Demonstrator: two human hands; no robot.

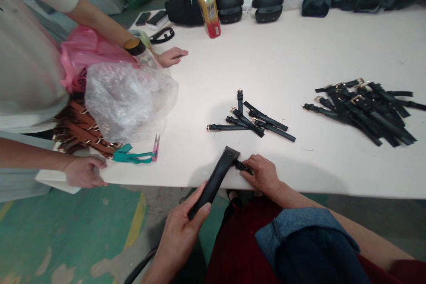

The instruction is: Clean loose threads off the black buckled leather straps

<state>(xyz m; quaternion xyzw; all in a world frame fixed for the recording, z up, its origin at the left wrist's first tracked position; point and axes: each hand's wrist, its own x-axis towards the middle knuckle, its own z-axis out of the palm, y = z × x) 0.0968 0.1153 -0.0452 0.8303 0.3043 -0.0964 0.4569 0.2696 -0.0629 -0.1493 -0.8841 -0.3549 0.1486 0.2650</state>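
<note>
Black leather-look strip point(213, 182) slants over edge of white table point(333, 173); left hand point(183, 222) clasps lower end, apparently to steady it. Right hand point(262, 173) pinches small dark strap point(244, 167) at top end. Buckled straps point(248, 122) lie beyond, seemingly for easy reach.

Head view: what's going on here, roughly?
The person's left hand grips a long black piece, while the right hand holds a small dark strap by its upper end; whether the two are joined is unclear. Beyond, a few buckled straps lie on the white table, with a bigger pile to the right. At left, a co-worker's hand rests on the tabletop.
</note>
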